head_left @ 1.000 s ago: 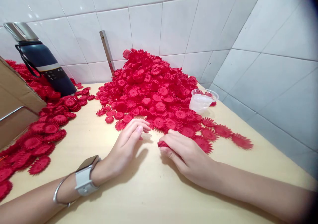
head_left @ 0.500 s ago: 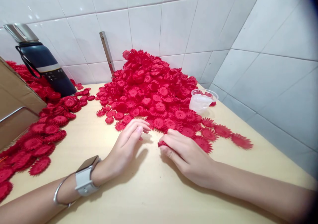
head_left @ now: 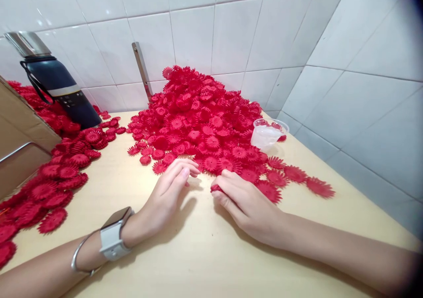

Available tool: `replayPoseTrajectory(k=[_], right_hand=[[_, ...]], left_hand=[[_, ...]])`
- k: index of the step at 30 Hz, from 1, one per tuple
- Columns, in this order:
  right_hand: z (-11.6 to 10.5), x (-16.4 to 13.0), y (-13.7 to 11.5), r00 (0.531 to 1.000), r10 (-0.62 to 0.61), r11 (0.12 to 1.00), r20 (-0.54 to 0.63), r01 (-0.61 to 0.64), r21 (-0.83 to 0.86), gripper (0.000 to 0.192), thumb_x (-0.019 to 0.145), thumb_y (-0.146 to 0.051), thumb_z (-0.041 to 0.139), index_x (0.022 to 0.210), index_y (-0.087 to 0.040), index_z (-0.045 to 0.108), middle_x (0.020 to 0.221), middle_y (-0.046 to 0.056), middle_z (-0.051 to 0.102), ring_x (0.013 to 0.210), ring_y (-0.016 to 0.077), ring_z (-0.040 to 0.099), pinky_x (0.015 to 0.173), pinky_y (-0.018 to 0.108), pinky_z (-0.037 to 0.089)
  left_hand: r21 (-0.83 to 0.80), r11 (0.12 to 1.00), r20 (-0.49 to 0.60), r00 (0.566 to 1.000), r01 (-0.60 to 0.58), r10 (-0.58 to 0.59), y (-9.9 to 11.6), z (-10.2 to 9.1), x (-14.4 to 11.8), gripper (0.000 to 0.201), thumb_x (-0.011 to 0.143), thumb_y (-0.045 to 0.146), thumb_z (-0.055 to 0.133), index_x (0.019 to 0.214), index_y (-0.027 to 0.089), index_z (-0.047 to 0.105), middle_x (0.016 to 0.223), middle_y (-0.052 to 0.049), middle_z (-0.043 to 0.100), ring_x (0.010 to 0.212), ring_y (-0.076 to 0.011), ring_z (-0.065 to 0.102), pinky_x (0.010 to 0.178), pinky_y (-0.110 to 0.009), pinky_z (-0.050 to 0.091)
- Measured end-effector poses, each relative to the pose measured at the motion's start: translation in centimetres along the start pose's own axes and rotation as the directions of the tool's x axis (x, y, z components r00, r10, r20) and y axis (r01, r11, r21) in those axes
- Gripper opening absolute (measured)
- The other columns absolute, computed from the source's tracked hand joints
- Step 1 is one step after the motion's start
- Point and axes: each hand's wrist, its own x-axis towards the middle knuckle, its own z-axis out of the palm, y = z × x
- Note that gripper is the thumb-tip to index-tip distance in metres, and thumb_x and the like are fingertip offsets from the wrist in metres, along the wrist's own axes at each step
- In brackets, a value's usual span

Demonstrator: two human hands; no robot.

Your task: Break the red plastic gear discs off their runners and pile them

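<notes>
My right hand (head_left: 246,201) is closed around a small red felt flower piece (head_left: 215,187); only a bit of its edge shows past the fingertips. To its left, my left hand (head_left: 172,190) hovers with loosely bent fingers apart and nothing visible in them. A grey-strapped smartwatch (head_left: 115,240) and a thin silver bangle sit on the left wrist. Just beyond both hands rises a large heap of red felt flower pieces (head_left: 205,113), round with fringed edges. Several flat ones spread out from the heap toward the right.
A clear plastic cup (head_left: 266,135) stands at the heap's right edge. On the left are a dark blue bottle (head_left: 68,84), a cardboard box (head_left: 23,130) and a second pile of red pieces (head_left: 49,188). A metal strip (head_left: 141,69) leans on the tiled wall behind.
Almost nothing differs. The red piece in my right hand has turned slightly between the fingers; my left hand stays where it was.
</notes>
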Motion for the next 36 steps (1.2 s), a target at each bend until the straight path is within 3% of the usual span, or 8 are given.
replayPoseTrajectory(k=[5, 8, 13, 16, 19, 23, 29, 36], right_hand=[[-0.32, 0.25, -0.23, 0.996, 0.057, 0.998, 0.067, -0.057, -0.006, 0.032, 0.089, -0.021, 0.03, 0.062, -0.017, 0.045, 0.062, 0.003, 0.05, 0.059, 0.0156, 0.044, 0.058, 0.029, 0.038], [-0.44, 0.33, -0.24, 0.996, 0.029, 0.997, 0.089, -0.035, 0.066, 0.019, 0.088, -0.019, 0.034, 0.089, -0.018, 0.053, 0.082, 0.006, 0.057, 0.076, 0.0184, 0.048, 0.07, 0.033, 0.04], [-0.37, 0.07, -0.2, 0.998, 0.026, 0.994, 0.052, -0.031, 0.108, 0.033, 0.088, -0.016, 0.034, 0.119, -0.02, 0.04, 0.102, 0.007, 0.057, 0.086, 0.0193, 0.048, 0.079, 0.036, 0.039], [-0.31, -0.06, -0.28, 0.999, 0.041, 0.996, 0.033, -0.043, 0.079, 0.032, 0.085, -0.014, 0.038, 0.117, -0.017, 0.043, 0.092, 0.007, 0.059, 0.081, 0.0193, 0.049, 0.073, 0.034, 0.04], [-0.32, -0.11, -0.27, 0.998, 0.053, 0.998, 0.045, -0.054, 0.025, 0.019, 0.087, -0.016, 0.037, 0.097, -0.017, 0.053, 0.076, 0.005, 0.057, 0.072, 0.0183, 0.049, 0.069, 0.032, 0.039], [-0.33, -0.25, -0.2, 0.999, 0.003, 1.0, 0.037, -0.003, -0.013, 0.025, 0.089, -0.023, 0.033, 0.075, -0.017, 0.054, 0.066, 0.003, 0.054, 0.063, 0.0163, 0.046, 0.065, 0.031, 0.037], [-0.13, -0.14, -0.11, 1.0, -0.02, 0.998, -0.014, 0.021, 0.057, 0.026, 0.088, -0.017, 0.033, 0.11, -0.02, 0.046, 0.089, 0.006, 0.056, 0.081, 0.0182, 0.047, 0.078, 0.036, 0.038], [0.07, -0.19, 0.08, 0.996, 0.093, 0.982, -0.004, -0.091, 0.168, 0.028, 0.089, -0.017, 0.029, 0.113, -0.016, 0.043, 0.104, 0.01, 0.057, 0.094, 0.0189, 0.052, 0.081, 0.035, 0.043]], left_hand=[[0.019, 1.0, 0.006, 1.0, 0.0, -0.001, 0.11, -0.07, -0.01, 0.027, 0.09, 0.03, 0.029, 0.087, 0.02, 0.054, 0.101, 0.0, 0.05, 0.094, -0.0135, 0.046, 0.084, -0.023, 0.034], [0.014, 1.0, 0.01, 1.0, -0.001, 0.001, 0.24, -0.03, 0.0, 0.028, 0.091, 0.028, 0.028, 0.087, 0.02, 0.054, 0.101, -0.001, 0.05, 0.094, -0.0132, 0.046, 0.084, -0.023, 0.034], [0.004, 1.0, 0.009, 1.0, -0.012, 0.012, 0.33, 0.05, 0.08, 0.028, 0.091, 0.029, 0.027, 0.088, 0.019, 0.054, 0.102, -0.002, 0.05, 0.096, -0.0138, 0.046, 0.084, -0.024, 0.034], [0.018, 1.0, 0.007, 1.0, -0.004, 0.004, 0.33, 0.03, 0.11, 0.028, 0.091, 0.028, 0.027, 0.088, 0.019, 0.054, 0.101, -0.002, 0.05, 0.097, -0.0137, 0.046, 0.085, -0.023, 0.033], [0.027, 1.0, 0.011, 1.0, -0.008, 0.008, 0.28, 0.0, 0.08, 0.028, 0.09, 0.029, 0.028, 0.087, 0.019, 0.054, 0.1, -0.001, 0.05, 0.096, -0.0136, 0.046, 0.085, -0.023, 0.033], [0.036, 0.999, 0.01, 1.0, -0.006, 0.006, 0.25, 0.0, 0.06, 0.028, 0.09, 0.029, 0.028, 0.086, 0.02, 0.054, 0.101, -0.002, 0.05, 0.095, -0.0143, 0.046, 0.085, -0.024, 0.033], [0.035, 0.999, 0.004, 1.0, -0.026, 0.026, 0.25, -0.05, 0.03, 0.028, 0.09, 0.028, 0.028, 0.087, 0.019, 0.054, 0.101, -0.003, 0.051, 0.098, -0.0157, 0.046, 0.086, -0.025, 0.033], [0.027, 1.0, -0.01, 1.0, -0.005, 0.005, 0.34, 0.0, 0.01, 0.029, 0.089, 0.03, 0.028, 0.087, 0.019, 0.055, 0.101, -0.004, 0.051, 0.095, -0.0169, 0.047, 0.085, -0.027, 0.035]])
